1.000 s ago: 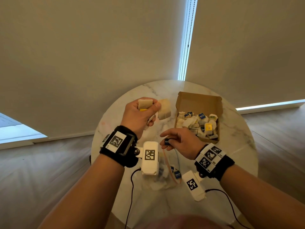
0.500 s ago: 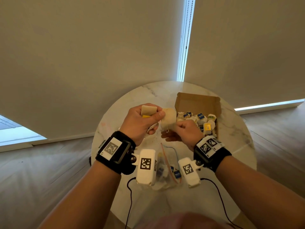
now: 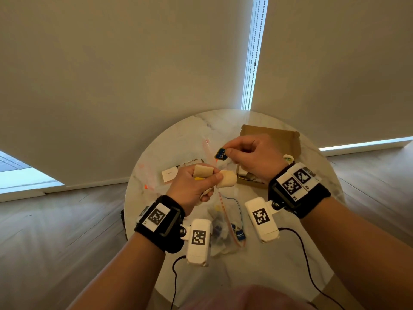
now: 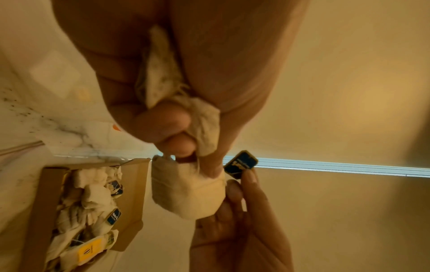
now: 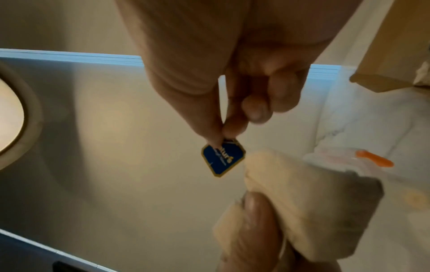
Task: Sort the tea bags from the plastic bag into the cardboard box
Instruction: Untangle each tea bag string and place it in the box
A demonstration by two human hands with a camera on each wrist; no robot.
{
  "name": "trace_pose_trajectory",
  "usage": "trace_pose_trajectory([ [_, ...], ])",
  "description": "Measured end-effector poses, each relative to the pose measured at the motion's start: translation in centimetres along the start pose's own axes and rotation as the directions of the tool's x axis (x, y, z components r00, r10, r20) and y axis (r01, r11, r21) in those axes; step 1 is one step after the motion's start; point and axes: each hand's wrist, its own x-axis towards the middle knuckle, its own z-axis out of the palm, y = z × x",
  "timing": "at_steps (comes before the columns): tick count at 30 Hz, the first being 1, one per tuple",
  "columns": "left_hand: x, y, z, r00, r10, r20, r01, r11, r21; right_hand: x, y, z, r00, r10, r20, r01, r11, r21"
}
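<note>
A cream tea bag (image 3: 225, 179) is gripped in the left hand (image 3: 194, 186) above the table (image 3: 279, 265); its blue tag (image 3: 221, 153) is pinched by the right hand (image 3: 252, 157). The cardboard box (image 3: 290, 142) lies just beyond, near the table's far edge.

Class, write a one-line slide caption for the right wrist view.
Right hand pinches a blue tag beside the tea bags gripped in the left hand.
</note>
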Motion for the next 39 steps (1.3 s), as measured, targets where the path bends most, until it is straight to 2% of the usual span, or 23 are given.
trace_pose_trajectory([
  [3,0.1,-0.3,0.1,1.000,0.006,-0.019,-0.005,1.000,0.009,-0.5,-0.8,-0.5,0.995,-0.007,0.096,0.004,1.000,0.030],
  [7,0.3,-0.2,0.1,0.999,0.018,-0.037,-0.017,1.000,0.003,-1.2,-1.2,-1.1,0.985,-0.029,0.172,0.036,0.999,-0.039],
  [13,0.5,0.2,0.3,0.999,0.021,-0.026,-0.023,0.998,-0.060,-1.4,0.5,-1.1,0.979,0.087,0.182,-0.055,0.983,-0.176],
  [19,0.6,0.0,0.3,1.000,0.009,-0.021,-0.010,0.999,-0.047,-1.4,1.5,-1.1,0.985,0.062,0.159,-0.021,0.969,-0.244],
  [21,0.8,0.1,0.4,1.000,0.014,-0.027,-0.015,0.999,-0.030,-1.3,1.7,-1.0,0.986,0.061,0.158,-0.026,0.976,-0.215],
  [25,1.1,0.2,0.5,0.999,0.032,-0.033,-0.031,0.999,0.021,-1.2,2.2,-0.8,0.985,0.098,0.145,-0.086,0.992,-0.089],
  [30,2.1,0.0,0.7,0.998,0.040,-0.058,-0.034,0.994,0.100,-0.8,3.1,-0.6,0.986,0.112,0.123,-0.101,0.991,-0.091],
  [35,2.9,-0.5,1.0,0.997,0.012,-0.073,-0.006,0.996,0.091,-0.7,4.1,-0.8,0.970,0.215,0.110,-0.211,0.976,-0.052],
  [37,3.1,-0.6,0.9,0.996,0.003,-0.089,0.005,0.996,0.089,0.0,4.8,-2.0,0.960,0.275,0.047,-0.274,0.961,-0.033],
  [39,3.3,-0.6,0.5,0.994,-0.007,-0.105,0.016,0.996,0.092,1.5,6.2,-4.5,0.943,0.321,-0.089,-0.326,0.944,-0.046],
])
